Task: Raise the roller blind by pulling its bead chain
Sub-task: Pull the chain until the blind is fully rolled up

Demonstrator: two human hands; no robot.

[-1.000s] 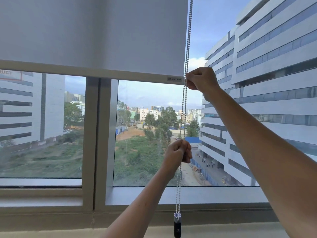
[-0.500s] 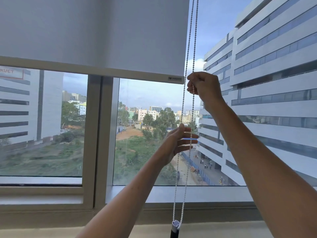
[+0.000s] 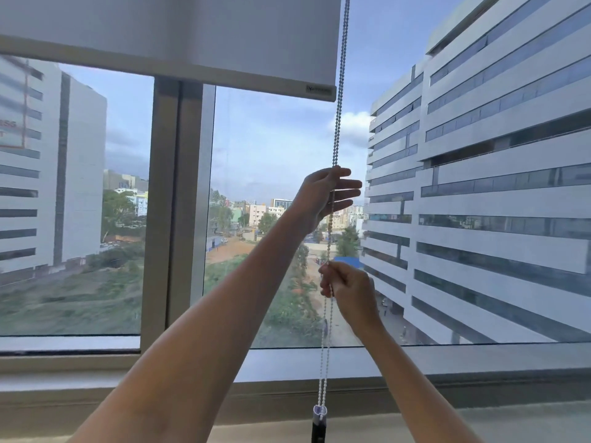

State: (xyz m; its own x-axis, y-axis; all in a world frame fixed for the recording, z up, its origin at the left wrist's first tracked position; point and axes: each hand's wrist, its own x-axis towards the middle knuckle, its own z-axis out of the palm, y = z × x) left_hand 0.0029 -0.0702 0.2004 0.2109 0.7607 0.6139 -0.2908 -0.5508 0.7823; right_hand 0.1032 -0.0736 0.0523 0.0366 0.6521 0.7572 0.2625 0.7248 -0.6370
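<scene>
— Where are your hands on it?

— My right hand [image 3: 348,284] is closed on the bead chain [image 3: 339,100], low down, just beside the blind's right edge. My left hand [image 3: 323,193] is above it, fingers spread, the chain lying across the palm, not yet gripped.

— And the roller blind [image 3: 179,36]?

— Its bottom bar sits near the top of the window, so it's mostly up, I'd say.

— How to pull well?

— Close the left before the right lets go, and draw straight down along the chain, not outward, so the loop runs cleanly to its weight [image 3: 319,425].

Bead chain [image 3: 339,91] hangs right of roller blind [image 3: 179,30]
</scene>
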